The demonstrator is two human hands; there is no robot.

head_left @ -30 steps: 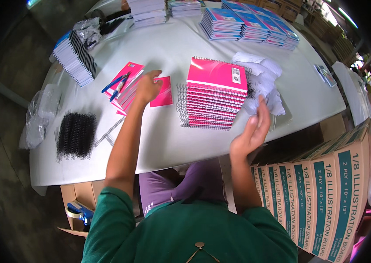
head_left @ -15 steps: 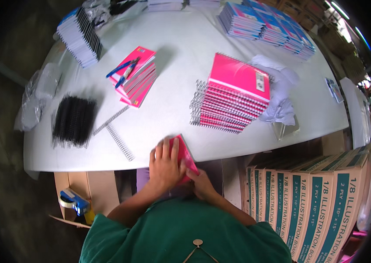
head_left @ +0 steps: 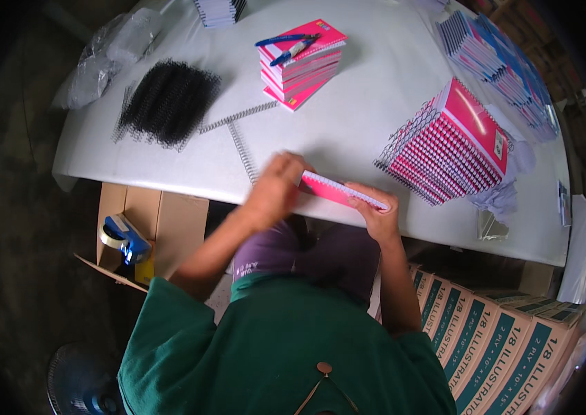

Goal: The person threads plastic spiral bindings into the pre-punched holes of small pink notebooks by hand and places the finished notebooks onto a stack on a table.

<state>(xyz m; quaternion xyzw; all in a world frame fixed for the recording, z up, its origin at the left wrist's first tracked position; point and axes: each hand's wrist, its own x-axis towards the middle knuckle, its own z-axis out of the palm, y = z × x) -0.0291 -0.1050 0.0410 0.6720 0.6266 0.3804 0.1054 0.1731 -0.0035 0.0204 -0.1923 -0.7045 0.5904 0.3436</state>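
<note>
My right hand is closed around the right end of a pink notebook, thumb toward me. The notebook is tilted at the table's near edge, its row of punched holes along the top. My left hand is at the notebook's left end, its fingers curled but smeared by motion. Whether it grips the notebook does not show. Just beyond that hand lies a loose wire coil, and a second coil runs toward a stack of pink notebooks. Blue-handled pliers rest on that stack.
A heap of black coils and clear plastic bags lie left. To the right stand coil-threaded pink notebooks and blue notebook stacks. Below the table are an open carton with a tape dispenser, and several cardboard boxes.
The view has shifted, so the table's things sit differently in it. The pink notebook has turned crosswise with its holed edge up. My left hand has left its cover for the left end.
</note>
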